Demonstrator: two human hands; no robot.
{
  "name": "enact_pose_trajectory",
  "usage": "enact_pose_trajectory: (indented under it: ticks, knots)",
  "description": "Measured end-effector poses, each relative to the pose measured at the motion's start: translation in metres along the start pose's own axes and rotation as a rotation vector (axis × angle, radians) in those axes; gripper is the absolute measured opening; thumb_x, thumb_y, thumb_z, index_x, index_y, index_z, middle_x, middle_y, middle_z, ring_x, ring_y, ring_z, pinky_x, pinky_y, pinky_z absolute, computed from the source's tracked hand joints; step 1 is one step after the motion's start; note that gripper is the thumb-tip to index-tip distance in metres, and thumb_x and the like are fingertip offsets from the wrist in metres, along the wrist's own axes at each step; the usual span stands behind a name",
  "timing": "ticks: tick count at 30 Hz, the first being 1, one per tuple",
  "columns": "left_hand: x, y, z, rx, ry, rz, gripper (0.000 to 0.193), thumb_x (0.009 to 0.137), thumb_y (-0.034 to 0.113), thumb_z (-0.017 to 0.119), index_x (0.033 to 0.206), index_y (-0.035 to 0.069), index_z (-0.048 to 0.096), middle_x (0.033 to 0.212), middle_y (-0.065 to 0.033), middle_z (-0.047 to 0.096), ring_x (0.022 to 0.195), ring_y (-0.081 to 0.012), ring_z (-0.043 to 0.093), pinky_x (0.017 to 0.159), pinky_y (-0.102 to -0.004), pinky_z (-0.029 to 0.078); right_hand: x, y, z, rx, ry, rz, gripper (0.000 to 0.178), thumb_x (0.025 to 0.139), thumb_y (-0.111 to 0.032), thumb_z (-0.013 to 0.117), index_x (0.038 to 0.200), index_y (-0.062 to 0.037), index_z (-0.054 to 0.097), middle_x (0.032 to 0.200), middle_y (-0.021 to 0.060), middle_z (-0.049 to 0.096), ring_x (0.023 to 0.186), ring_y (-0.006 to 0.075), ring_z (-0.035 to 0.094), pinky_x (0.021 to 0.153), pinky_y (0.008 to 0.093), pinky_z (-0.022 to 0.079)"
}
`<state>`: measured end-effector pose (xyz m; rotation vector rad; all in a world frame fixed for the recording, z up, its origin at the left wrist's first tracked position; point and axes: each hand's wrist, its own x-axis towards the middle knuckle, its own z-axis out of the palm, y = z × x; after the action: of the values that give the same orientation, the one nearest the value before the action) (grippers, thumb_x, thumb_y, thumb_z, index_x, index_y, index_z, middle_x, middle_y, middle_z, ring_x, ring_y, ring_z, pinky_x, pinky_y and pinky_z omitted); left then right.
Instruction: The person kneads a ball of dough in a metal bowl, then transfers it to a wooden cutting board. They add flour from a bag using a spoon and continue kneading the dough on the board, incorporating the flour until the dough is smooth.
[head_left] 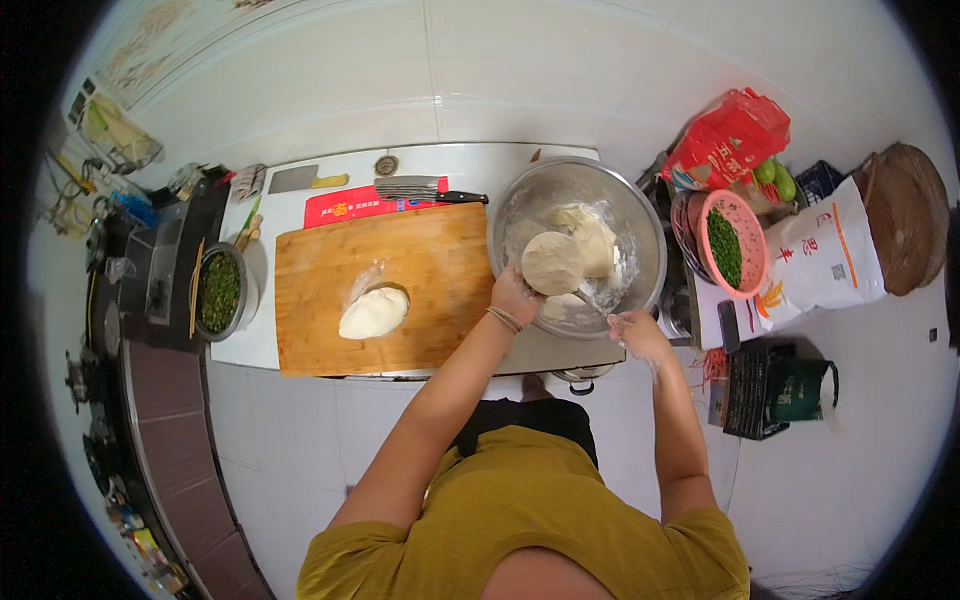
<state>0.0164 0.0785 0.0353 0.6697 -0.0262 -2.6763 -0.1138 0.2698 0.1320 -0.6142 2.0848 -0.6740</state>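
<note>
Flour Scoop Poised Over the Metal Bowl

Over the metal bowl (651,222), a round scoop (552,263) full of what looks like flour is hanging roughly level. The left hand (517,293) is gripping the scoop's near-left edge; its fingertips are partly hiding, so the exact hold is unclear. The right hand (638,333) is closing narrowly around a slim metal handle (597,302) at the bowl's near-right side; the handle appears to be joining the scoop, though flour and glare are blurring the meeting point.

Inside the bowl, a pale dough mass (597,243) is sitting beyond the scoop, with flour clinging to the wall. Left of the bowl, a smooth lump of dough (375,313) is resting on the wooden board (440,260).

The person seems to be adding flour to the bowl. The next move is probably calling for a slow, controlled tilt, both hands supporting the scoop, so that the flour is falling inside the rim.
</note>
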Motion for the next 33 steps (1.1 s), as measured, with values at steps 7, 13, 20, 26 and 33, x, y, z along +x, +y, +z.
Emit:
enact_pose_trajectory:
  ticks: [7, 13, 20, 26, 33]
  knots:
    - [0.003, -0.003, 0.008, 0.022, 0.167, -0.059, 0.053, 0.095, 0.043, 0.023, 0.124, 0.001, 0.038, 0.119, -0.0125, 0.049, 0.111, -0.0284, 0.047, 0.097, -0.0424, 0.037, -0.004, 0.005, 0.013, 0.052, 0.073, 0.101, 0.037, 0.085, -0.031, 0.055, 0.065, -0.0008, 0.058, 0.054, 0.0056, 0.052, 0.05, 0.0146, 0.05, 0.049, 0.0299, 0.038]
    - [0.015, -0.01, 0.013, 0.071, 0.119, 0.001, 0.054, 0.095, 0.044, 0.023, 0.122, 0.0, 0.038, 0.116, -0.0141, 0.049, 0.11, -0.0287, 0.047, 0.096, -0.043, 0.037, 0.008, 0.014, 0.003, 0.044, 0.08, -0.042, 0.036, 0.085, -0.03, 0.055, 0.068, 0.0013, 0.061, 0.056, 0.0102, 0.055, 0.052, 0.0184, 0.052, 0.052, 0.0323, 0.041]
    - [0.038, -0.02, 0.009, 0.088, 0.325, 0.083, 0.053, 0.093, 0.044, 0.028, 0.12, 0.001, 0.041, 0.113, -0.0125, 0.05, 0.107, -0.0275, 0.048, 0.094, -0.0453, 0.037, 0.042, 0.034, 0.002, -0.139, 0.131, -0.131, 0.036, 0.084, -0.031, 0.052, 0.07, 0.0004, 0.062, 0.063, 0.0152, 0.058, 0.06, 0.0286, 0.055, 0.056, 0.0377, 0.042]
    - [0.074, -0.021, -0.006, 0.223, 0.542, 0.051, 0.057, 0.091, 0.048, 0.03, 0.131, 0.008, 0.034, 0.128, -0.0117, 0.044, 0.116, -0.0283, 0.043, 0.095, -0.0597, 0.029, 0.083, 0.081, 0.046, -0.521, 0.312, -0.252, 0.031, 0.085, -0.027, 0.047, 0.081, -0.0001, 0.062, 0.081, 0.0218, 0.062, 0.077, 0.0387, 0.059, 0.068, 0.047, 0.045]
    - [0.112, -0.02, -0.04, 0.02, 0.639, 0.085, 0.056, 0.088, 0.053, 0.031, 0.116, 0.009, 0.049, 0.106, -0.0108, 0.058, 0.089, -0.0255, 0.057, 0.09, -0.0579, 0.034, 0.046, 0.039, 0.072, -0.437, 0.387, -0.167, 0.021, 0.085, -0.021, 0.046, 0.085, -0.0009, 0.054, 0.077, 0.0216, 0.059, 0.075, 0.0392, 0.058, 0.067, 0.0485, 0.044]
